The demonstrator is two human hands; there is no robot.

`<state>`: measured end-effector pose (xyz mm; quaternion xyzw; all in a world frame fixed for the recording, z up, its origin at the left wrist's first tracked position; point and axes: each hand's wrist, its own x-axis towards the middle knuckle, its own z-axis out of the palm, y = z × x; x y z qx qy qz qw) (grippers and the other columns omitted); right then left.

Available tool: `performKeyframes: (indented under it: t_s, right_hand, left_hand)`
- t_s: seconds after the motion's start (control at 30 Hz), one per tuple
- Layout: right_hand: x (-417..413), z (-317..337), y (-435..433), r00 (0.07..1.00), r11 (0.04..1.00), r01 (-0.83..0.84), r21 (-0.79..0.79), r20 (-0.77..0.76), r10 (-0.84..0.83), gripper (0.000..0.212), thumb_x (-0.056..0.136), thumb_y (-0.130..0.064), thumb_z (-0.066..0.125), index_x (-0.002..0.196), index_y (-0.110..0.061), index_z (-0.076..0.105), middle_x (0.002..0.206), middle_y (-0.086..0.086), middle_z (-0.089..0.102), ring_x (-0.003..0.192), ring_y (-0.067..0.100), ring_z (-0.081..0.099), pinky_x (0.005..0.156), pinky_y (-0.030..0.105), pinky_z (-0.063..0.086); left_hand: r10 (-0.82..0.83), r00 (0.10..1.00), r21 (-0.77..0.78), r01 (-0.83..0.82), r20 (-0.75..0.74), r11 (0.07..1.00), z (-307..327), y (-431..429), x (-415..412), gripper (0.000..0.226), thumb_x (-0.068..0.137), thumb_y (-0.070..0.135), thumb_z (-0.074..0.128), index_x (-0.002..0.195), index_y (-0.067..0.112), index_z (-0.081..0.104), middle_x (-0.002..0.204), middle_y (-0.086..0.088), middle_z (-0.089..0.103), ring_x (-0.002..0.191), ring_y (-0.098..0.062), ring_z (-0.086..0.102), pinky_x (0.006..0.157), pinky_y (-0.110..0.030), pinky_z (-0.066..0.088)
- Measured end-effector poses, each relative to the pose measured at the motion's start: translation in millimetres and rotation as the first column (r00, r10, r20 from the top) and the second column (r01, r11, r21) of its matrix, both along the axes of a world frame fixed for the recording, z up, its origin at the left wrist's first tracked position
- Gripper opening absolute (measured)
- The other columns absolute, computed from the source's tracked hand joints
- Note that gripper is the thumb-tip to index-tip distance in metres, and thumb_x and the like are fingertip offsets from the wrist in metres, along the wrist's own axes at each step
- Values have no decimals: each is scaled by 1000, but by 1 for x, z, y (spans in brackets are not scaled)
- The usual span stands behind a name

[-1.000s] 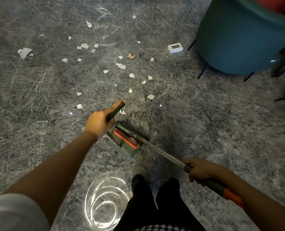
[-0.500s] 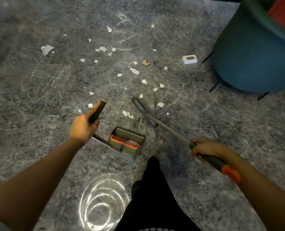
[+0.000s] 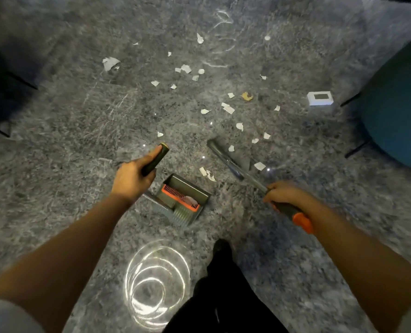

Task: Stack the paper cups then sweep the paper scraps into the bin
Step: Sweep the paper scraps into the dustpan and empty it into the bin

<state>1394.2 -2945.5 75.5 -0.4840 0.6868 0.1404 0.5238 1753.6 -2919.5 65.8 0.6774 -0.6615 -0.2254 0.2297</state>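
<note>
Paper scraps (image 3: 228, 108) lie scattered mid-floor (image 3: 55, 140), beyond the dustpan (image 3: 187, 195). The left hand (image 3: 131, 179) grips its handle (image 3: 155, 159) and the right hand (image 3: 283, 192) grips the broom (image 3: 225, 159), fingers (image 3: 270, 188) curled round both. Short strokes toward a flat-held pan should work best.

Your white paper scraps (image 3: 228, 108) lie scattered over the grey floor (image 3: 79, 145). Your grey dustpan (image 3: 195, 191), orange-combed, holds one pale scrap; your broom (image 3: 226, 161) slants head-down just right of it.

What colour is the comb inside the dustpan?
Orange. The comb in the grey dustpan shows best in the head view.
</note>
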Motion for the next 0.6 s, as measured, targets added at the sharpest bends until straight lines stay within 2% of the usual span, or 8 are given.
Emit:
performKeyframes:
  t_s: [0.07,0.17,0.23,0.3,0.37,0.5,0.6]
  right_hand:
    - [11,-8,-4,999,999,-36,5,-3,36,12,88,-3,56,98,3,58,65,10,53,54,19,50,48,24,43]
    - [28,-15,3,993,993,-120,18,15,120,12,86,1,53,98,1,57,71,12,54,59,21,53,46,21,41]
    - [36,-15,12,981,981,-193,29,23,193,8,85,2,54,88,-1,59,76,7,54,65,18,52,47,18,39]
    - [41,-12,20,976,974,-216,72,52,212,11,84,5,52,78,-4,56,66,5,49,55,14,47,41,16,37]
    - [47,-2,27,969,964,-245,100,72,238,13,85,4,51,91,-1,60,65,4,48,53,14,47,42,16,38]
    - [62,24,43,957,950,-286,126,96,275,32,86,4,49,117,7,53,72,12,50,51,18,50,41,20,41]
    - [68,44,44,954,949,-289,126,118,275,41,87,3,50,128,2,49,65,5,49,47,13,48,41,20,43]
  left_hand:
    - [2,999,-8,-1,41,1000,-2,-8,3,71,83,6,66,142,33,37,115,-13,67,101,-31,65,85,-44,52]
    - [4,995,-13,-3,98,1000,-2,-13,10,75,82,7,66,142,32,28,106,-16,69,92,-33,66,79,-44,53]
    - [10,996,-5,-10,88,1000,-2,-11,12,76,83,6,65,142,32,25,105,-16,69,92,-33,66,79,-44,53]
    - [14,996,-3,-13,90,1000,-1,-12,13,76,82,6,65,141,32,24,102,-17,70,90,-34,66,77,-43,53]
    - [17,994,-14,-16,107,1000,-2,-15,17,76,82,5,65,142,31,25,98,-18,70,86,-35,66,74,-40,52]
    - [20,994,16,-22,108,1000,2,-13,30,72,83,5,65,143,29,34,96,-18,69,84,-34,65,72,-38,49]
    - [1,998,50,-4,57,999,5,-14,35,69,84,5,62,144,28,35,104,-17,69,90,-33,65,74,-37,51]
